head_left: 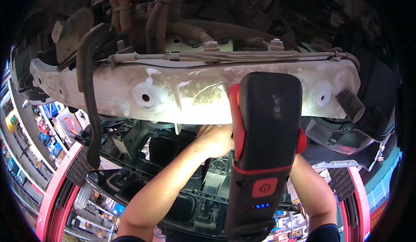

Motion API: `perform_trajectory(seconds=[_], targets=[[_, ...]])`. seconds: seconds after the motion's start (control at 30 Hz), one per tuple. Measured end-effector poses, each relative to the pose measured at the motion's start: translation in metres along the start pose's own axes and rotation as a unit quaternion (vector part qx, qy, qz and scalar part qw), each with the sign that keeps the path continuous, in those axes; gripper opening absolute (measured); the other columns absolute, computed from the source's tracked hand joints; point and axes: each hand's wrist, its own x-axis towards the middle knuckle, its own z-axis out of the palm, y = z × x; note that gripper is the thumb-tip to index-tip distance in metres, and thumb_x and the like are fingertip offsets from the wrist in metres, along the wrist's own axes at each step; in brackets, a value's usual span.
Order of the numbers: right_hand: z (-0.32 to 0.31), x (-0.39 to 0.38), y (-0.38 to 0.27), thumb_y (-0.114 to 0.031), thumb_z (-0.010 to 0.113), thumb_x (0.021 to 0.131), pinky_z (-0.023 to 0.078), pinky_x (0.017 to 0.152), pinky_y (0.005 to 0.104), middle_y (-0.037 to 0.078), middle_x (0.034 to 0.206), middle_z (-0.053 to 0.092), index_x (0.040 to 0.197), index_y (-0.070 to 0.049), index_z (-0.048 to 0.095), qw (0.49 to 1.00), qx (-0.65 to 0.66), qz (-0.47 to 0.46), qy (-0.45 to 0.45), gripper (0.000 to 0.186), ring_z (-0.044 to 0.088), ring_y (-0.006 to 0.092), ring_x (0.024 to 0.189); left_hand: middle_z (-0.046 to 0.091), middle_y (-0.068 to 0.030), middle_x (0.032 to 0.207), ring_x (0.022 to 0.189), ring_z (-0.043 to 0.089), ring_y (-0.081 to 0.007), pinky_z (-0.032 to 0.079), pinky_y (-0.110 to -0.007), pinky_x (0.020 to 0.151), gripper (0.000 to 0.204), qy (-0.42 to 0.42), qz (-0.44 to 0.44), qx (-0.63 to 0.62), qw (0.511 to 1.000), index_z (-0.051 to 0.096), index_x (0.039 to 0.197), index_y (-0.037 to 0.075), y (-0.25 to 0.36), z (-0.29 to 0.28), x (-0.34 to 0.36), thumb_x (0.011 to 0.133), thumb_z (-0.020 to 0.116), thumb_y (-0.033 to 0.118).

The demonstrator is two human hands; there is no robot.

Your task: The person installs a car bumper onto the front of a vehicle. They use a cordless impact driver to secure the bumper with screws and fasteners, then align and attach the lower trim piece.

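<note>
A black-and-red work lamp [264, 120] fills the centre foreground, lighting the dusty pale metal crossbeam [201, 94] under the vehicle. My left hand [216, 140] reaches up just below the beam, its back toward me and its fingers hidden behind the lamp and inside the dark plastic housing. My right forearm [314, 190] rises from the lower right, and the hand at its end is covered by the lamp, so I cannot see what it touches. A dark plastic panel [130, 185] with ribs and recesses lies beneath the beam, around my left arm.
Corrugated hoses [158, 21] and bolts [276, 46] sit above the beam. A dark bent bracket [89, 99] crosses its left end, and a rubber stop [349, 104] juts from the right. Red lift posts [56, 190] flank the vehicle, with stocked shelves [17, 133] beyond.
</note>
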Motion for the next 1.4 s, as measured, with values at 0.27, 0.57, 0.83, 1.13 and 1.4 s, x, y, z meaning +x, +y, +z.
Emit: perform_trajectory(seconds=[0.27,0.57,0.83,1.13,1.4], targets=[[-0.008,-0.023,-0.006,-0.01,0.071,0.092,0.055,0.088,0.0487,0.026,0.096,0.073,0.109,0.005,0.069,0.998,-0.028,0.053,-0.022,0.023,0.07,0.0443,0.1,0.066,-0.0221,0.133,0.129,0.059,-0.0396,0.045,-0.05,0.109,0.046,-0.007,0.019,-0.034,0.999,0.067,0.129,0.008,0.009,-0.017,-0.008,0.089,0.068,0.029],[-0.009,-0.01,0.001,-0.002,0.068,0.095,0.055,0.087,0.0426,0.02,0.11,0.073,0.12,0.006,0.064,0.998,0.038,0.028,-0.032,0.027,0.071,0.0319,0.097,0.062,-0.0229,0.14,0.134,0.055,-0.0396,0.043,-0.049,0.112,0.05,0.027,0.016,-0.002,1.0,0.064,0.134,0.009,0.0,-0.004,-0.008,0.089,0.069,0.03],[-0.015,0.007,0.017,-0.002,0.066,0.097,0.053,0.083,0.0336,0.011,0.097,0.073,0.111,0.005,0.067,0.986,0.099,0.097,-0.09,0.016,0.067,0.0178,0.088,0.057,-0.0265,0.144,0.139,0.051,-0.0394,0.038,-0.049,0.117,0.061,-0.003,-0.017,0.03,0.999,0.056,0.14,-0.001,0.007,-0.013,-0.01,0.089,0.068,0.03],[-0.004,-0.033,0.041,-0.012,0.07,0.095,0.051,0.091,0.0332,0.011,0.104,0.073,0.1,0.004,0.072,0.985,0.168,0.012,0.04,0.017,0.066,0.0186,0.098,0.06,-0.0242,0.141,0.136,0.053,-0.0398,0.039,-0.05,0.115,0.054,0.006,0.017,-0.02,1.0,0.061,0.137,0.005,0.001,-0.009,-0.01,0.088,0.069,0.027],[-0.007,-0.036,0.046,-0.008,0.066,0.1,0.056,0.084,0.032,0.012,0.104,0.075,0.103,0.007,0.072,0.985,0.166,0.003,0.045,0.017,0.069,0.0176,0.094,0.067,-0.0221,0.121,0.121,0.061,-0.0417,0.045,-0.05,0.107,0.043,0.02,0.071,-0.067,0.995,0.064,0.128,0.013,-0.033,0.023,0.011,0.085,0.066,0.021]])
